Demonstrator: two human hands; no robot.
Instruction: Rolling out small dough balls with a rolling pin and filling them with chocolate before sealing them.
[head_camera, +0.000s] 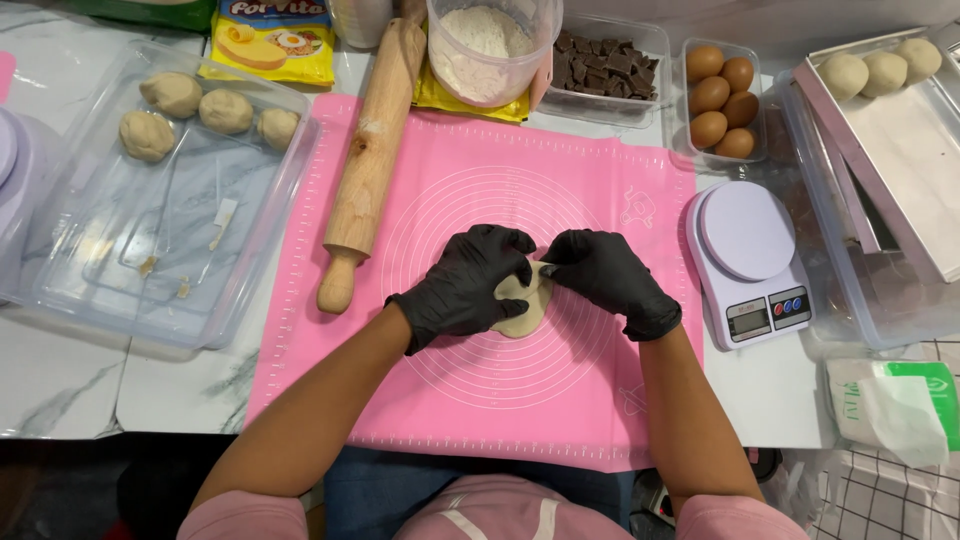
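Note:
A flattened piece of pale dough lies in the middle of the pink silicone mat. My left hand, in a black glove, cups the dough from the left with fingers curled over its top edge. In a matching black glove, my right hand pinches the dough's upper right edge between thumb and fingers. Most of the dough is hidden under both hands.
A wooden rolling pin lies on the mat's left. Clear tray with several dough balls at left. Flour tub, chocolate pieces, eggs at back. Kitchen scale and tray with dough balls at right.

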